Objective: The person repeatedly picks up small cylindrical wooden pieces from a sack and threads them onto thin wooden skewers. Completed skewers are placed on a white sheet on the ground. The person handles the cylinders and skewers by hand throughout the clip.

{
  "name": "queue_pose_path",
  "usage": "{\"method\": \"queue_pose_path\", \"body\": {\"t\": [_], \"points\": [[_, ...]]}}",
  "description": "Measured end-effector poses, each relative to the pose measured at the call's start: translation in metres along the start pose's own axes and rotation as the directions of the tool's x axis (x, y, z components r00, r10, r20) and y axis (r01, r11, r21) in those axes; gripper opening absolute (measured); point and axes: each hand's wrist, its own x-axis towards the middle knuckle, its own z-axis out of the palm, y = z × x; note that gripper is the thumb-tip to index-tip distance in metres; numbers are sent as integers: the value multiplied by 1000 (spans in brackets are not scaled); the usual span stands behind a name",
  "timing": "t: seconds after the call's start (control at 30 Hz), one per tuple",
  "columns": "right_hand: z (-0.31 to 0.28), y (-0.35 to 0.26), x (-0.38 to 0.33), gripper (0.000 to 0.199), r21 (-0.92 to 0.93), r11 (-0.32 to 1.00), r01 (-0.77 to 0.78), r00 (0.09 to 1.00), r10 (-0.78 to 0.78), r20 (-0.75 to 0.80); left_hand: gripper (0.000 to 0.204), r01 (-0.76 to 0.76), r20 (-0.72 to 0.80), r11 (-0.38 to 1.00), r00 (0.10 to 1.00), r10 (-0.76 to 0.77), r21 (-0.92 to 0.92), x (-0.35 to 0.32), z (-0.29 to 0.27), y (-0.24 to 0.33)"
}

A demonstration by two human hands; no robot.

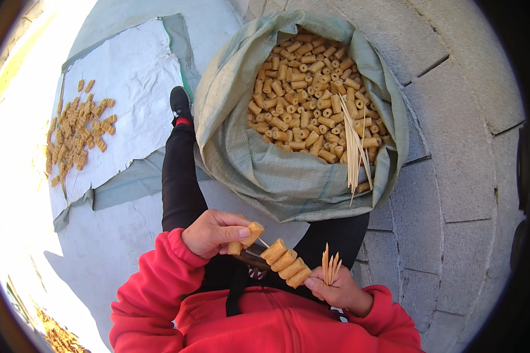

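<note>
My left hand (219, 234) is closed on short, golden-tan rolls; one roll (252, 234) is pinched at the tip of a thin wooden skewer (264, 242), and another (235, 248) pokes out below the fingers. Several rolls (286, 262) sit side by side on that skewer, between my two hands. My right hand (339, 289) grips the skewer's other end, and a bunch of pointed skewers (331, 266) sticks up from the same fist. Just ahead stands a woven sack (247, 170) with its rim rolled down, filled with loose rolls (306, 94).
More skewers (353, 141) lie across the rolls at the sack's right side. At the left, a white sheet (138, 76) on the ground carries a heap of skewered rolls (79, 132). My outstretched leg (181, 176) lies between sheet and sack. Grey paving blocks (453, 176) cover the right.
</note>
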Motion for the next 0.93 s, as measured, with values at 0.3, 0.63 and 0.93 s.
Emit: {"method": "queue_pose_path", "body": {"t": [0.3, 0.63, 0.93], "points": [[1, -7, 4, 24, -66, 997, 50, 999, -50, -4, 24, -87, 93, 916, 994, 55, 391, 1, 1, 16], [5, 7, 3, 20, -88, 994, 71, 997, -74, -30, 20, 16, 85, 999, 996, -20, 48, 7, 11, -10], [-4, -4, 3, 16, 391, 911, -129, 992, 118, 52, 58, -68, 299, 985, 947, 114, -161, 12, 7, -11]]}}
